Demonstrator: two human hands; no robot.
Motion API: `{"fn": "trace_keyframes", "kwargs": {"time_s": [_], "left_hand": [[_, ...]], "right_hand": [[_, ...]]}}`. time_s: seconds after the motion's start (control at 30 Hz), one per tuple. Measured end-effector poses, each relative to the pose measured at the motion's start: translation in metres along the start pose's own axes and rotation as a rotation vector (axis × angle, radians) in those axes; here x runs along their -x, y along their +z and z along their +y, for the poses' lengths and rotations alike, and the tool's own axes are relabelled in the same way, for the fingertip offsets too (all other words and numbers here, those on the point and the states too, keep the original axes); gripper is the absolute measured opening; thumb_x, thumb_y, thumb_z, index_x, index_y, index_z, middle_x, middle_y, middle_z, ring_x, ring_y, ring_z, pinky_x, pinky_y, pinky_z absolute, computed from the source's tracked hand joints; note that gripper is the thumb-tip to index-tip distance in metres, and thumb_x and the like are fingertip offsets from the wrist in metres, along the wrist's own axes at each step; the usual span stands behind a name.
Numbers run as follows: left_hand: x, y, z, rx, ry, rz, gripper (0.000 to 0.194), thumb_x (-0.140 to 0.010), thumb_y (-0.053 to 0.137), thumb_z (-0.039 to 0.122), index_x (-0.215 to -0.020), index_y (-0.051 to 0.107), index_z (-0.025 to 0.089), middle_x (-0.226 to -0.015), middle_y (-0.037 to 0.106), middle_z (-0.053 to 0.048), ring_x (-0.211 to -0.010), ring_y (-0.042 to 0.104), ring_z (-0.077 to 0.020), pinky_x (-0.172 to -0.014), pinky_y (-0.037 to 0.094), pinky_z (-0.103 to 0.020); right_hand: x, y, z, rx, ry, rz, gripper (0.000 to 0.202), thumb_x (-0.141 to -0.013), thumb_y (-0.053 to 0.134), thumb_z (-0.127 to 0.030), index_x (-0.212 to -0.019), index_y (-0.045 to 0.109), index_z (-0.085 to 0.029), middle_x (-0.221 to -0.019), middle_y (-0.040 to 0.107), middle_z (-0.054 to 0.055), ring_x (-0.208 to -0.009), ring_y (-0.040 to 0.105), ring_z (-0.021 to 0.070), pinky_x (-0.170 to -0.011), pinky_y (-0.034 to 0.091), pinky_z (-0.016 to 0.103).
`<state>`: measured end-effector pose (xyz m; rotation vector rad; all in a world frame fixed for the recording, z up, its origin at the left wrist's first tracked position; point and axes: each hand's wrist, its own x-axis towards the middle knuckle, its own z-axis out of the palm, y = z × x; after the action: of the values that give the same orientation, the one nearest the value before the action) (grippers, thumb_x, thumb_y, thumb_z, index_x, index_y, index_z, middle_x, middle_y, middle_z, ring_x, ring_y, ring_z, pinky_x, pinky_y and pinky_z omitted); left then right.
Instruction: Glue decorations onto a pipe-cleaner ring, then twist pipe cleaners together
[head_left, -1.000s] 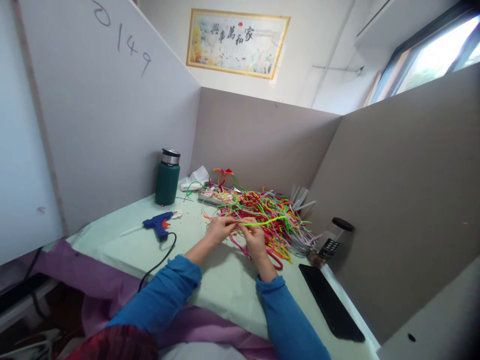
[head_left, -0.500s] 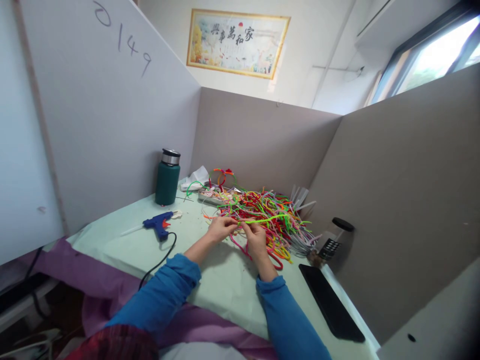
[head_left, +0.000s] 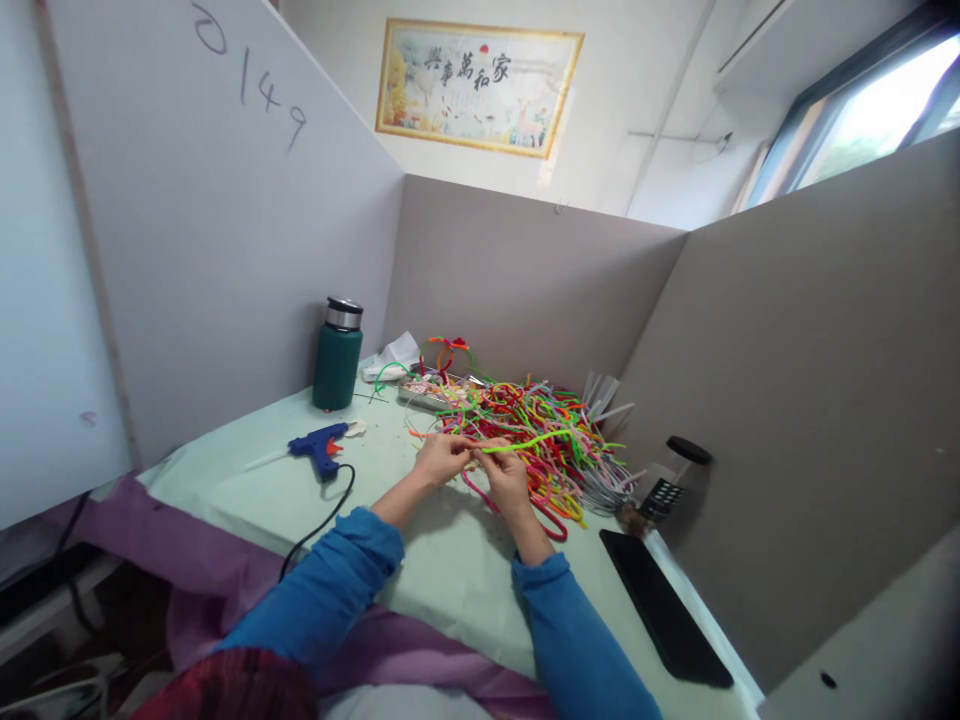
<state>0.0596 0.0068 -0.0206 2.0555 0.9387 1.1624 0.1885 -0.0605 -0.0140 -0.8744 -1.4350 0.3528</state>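
Observation:
A bright green fuzzy stem (head_left: 529, 442) runs from my pinched fingers toward the right, over a heap of multicoloured fuzzy stems (head_left: 570, 465). My right hand (head_left: 506, 480) pinches it near its left end. My left hand (head_left: 441, 459) is closed beside it, fingertips close to those of the right hand; a reddish-pink strand shows between the two hands. What exactly the left fingertips hold is too small to make out.
On the left are a blue glue gun (head_left: 321, 448) with a black cord and a green bottle (head_left: 337, 358). Behind the hands sits a metal tray (head_left: 424, 398). A black phone-like slab (head_left: 664, 610) and a clear jar (head_left: 667, 480) are at the right.
My right fingertips have shifted slightly left, closer to my left hand. The green stem now tilts a little more, and its left end shows at the right fingertips.

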Motion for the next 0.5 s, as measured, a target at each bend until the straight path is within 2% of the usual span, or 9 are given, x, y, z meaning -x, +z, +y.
{"fn": "trace_keyframes", "kwargs": {"time_s": [0.27,0.4,0.5], "left_hand": [[0.001,0.0,0.008,0.188,-0.062,-0.087,0.029,-0.068,0.063,0.035,-0.086,0.073,0.014,-0.052,0.057,0.001,-0.049,0.046,-0.0091,-0.047,0.033,-0.019],[0.003,-0.004,0.015,0.321,-0.028,-0.207,0.029,-0.069,0.063,0.038,-0.078,0.07,0.011,-0.055,0.058,0.0,-0.051,0.047,-0.0093,-0.048,0.034,-0.02],[0.004,-0.007,0.018,0.357,-0.017,-0.255,0.031,-0.071,0.06,0.04,-0.068,0.066,0.011,-0.053,0.055,0.0,-0.05,0.045,-0.0085,-0.048,0.033,-0.02]], "right_hand": [[0.0,-0.007,0.011,0.009,0.104,0.094,0.023,-0.077,0.062,-0.04,-0.082,0.068,-0.018,-0.081,0.065,0.004,-0.075,0.057,0.0177,-0.071,0.044,0.03],[0.0,-0.007,0.012,0.02,0.138,0.121,0.024,-0.077,0.062,-0.041,-0.076,0.066,-0.018,-0.072,0.061,0.001,-0.067,0.052,0.0148,-0.064,0.04,0.027],[0.0,-0.008,0.009,0.014,0.163,0.12,0.026,-0.076,0.062,-0.042,-0.07,0.063,-0.018,-0.063,0.054,-0.002,-0.061,0.046,0.0131,-0.06,0.036,0.025]]}}
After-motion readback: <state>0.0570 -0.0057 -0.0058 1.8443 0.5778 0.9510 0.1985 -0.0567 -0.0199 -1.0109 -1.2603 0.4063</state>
